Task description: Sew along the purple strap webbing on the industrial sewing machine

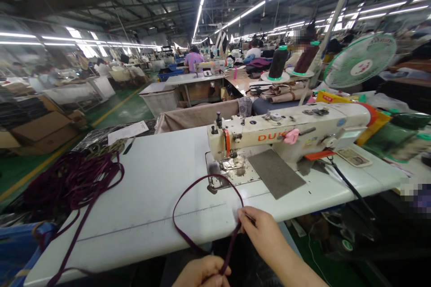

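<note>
1. In the right hand: a thin, dark purple strap, pinched between thumb and fingertips, with hardly any gap.
2. In the left hand, low down and partly cut off: the same strap, with fingers curled in close on it.
3. Bent into a big round loop between the hands and the sewing machine. Cannot tell about touching the white table.
4. Along the table's near side: a printed ruler line.
5. Beside the needle, flat on the table: a gray-brown sheet.
6. On the machine's arm: a pink clip.
7. At the table's left end: a messy heap of purple straps, with some trailing to the near edge.
8. Behind the machine: a green fan and dark thread cones.
</note>
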